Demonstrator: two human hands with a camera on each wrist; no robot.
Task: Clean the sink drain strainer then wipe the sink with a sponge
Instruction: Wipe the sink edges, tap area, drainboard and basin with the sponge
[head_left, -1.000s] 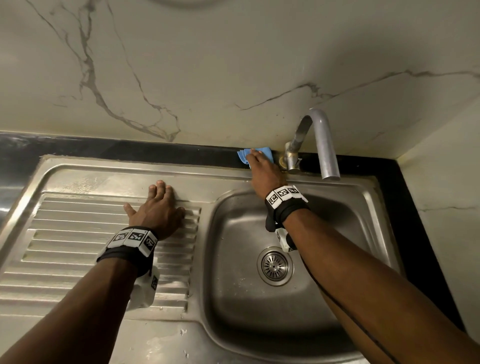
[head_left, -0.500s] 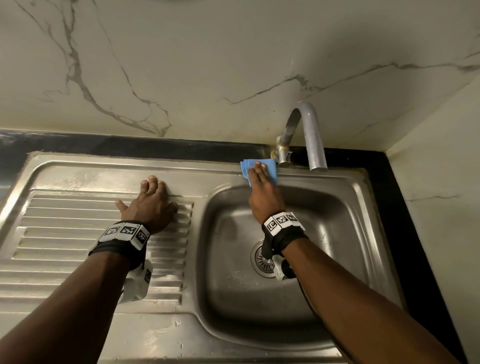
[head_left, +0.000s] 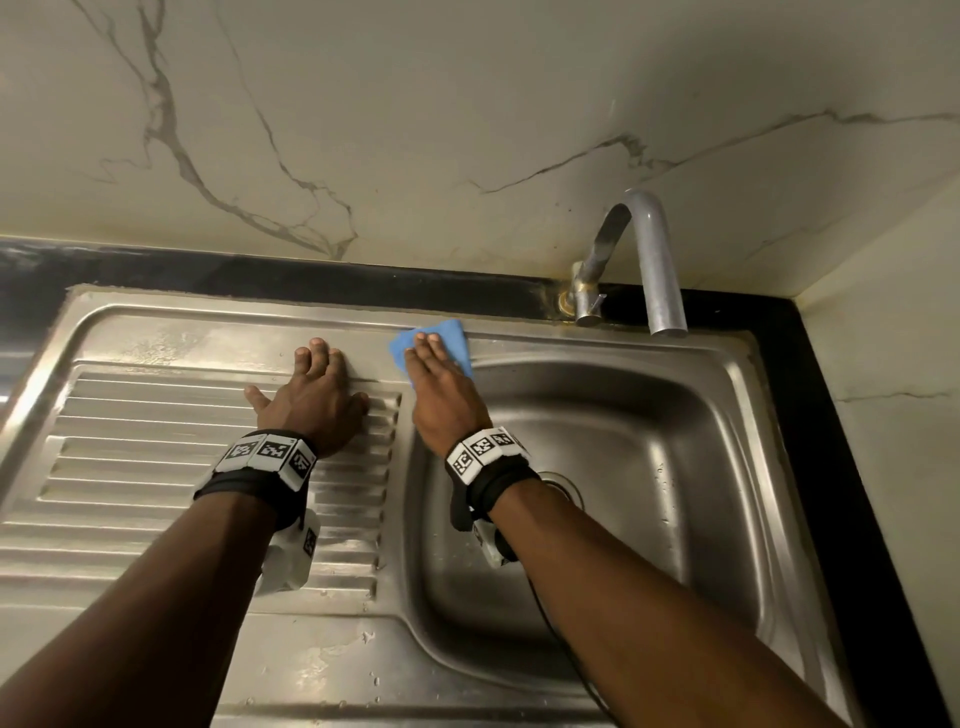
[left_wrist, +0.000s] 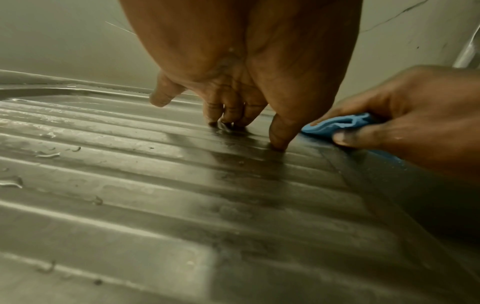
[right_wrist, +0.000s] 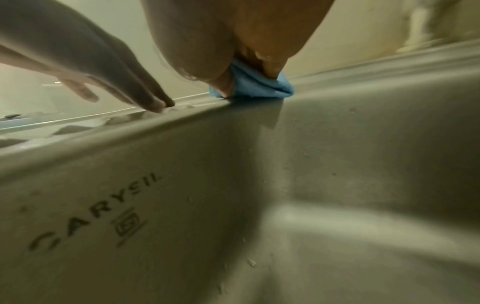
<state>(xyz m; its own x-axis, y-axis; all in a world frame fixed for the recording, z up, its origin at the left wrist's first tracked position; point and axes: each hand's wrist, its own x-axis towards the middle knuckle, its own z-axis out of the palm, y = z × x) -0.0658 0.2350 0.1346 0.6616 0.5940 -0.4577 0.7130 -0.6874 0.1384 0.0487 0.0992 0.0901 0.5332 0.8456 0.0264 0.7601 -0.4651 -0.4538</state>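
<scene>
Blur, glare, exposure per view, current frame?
Head: sharp, dim warm light, wide-angle bowing the sink rim. Left wrist: near drainboard soft, sponge under right hand sharper. Right wrist: left hand washed out and blurred, faucet smeared, sink-wall logo readable.

My left hand pressed straight fingertips onto the wet, ribbed stainless-steel drainboard, which was beaded with water drops. Just to the right, my right hand pinched a thin blue folded sponge between thumb and finger at the drainboard's right edge. A pale veined wall stood beyond.
</scene>
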